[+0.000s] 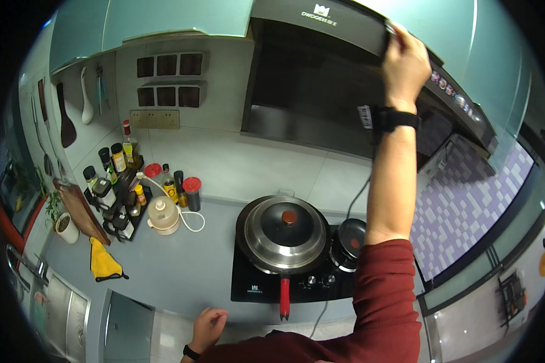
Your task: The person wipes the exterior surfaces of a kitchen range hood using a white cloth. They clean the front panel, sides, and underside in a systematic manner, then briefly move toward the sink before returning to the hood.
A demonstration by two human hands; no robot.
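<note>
My right hand (404,63) is raised high to the dark range hood (309,77), its curled fingers at the upper edge of the front panel. Whether they grip that edge or a small thing there is hard to tell. My left hand (209,327) hangs low before the counter's front edge, fingers loosely curled in, with nothing visible in it. Between the two, a wok (284,295) with a red handle sits on the black gas cooktop (250,290). A steel-and-glass lid (259,245) with a brown knob covers it. Beside it, a small frying pan (352,233) is partly hidden by my forearm.
Left on the grey counter (177,263) stand a spice rack (138,218) with several bottles, a cream electric cooker (163,215) and a yellow cloth (102,263). A wooden cutting board (79,211) leans by a potted plant (66,229). A black cable (359,195) hangs past the cooktop.
</note>
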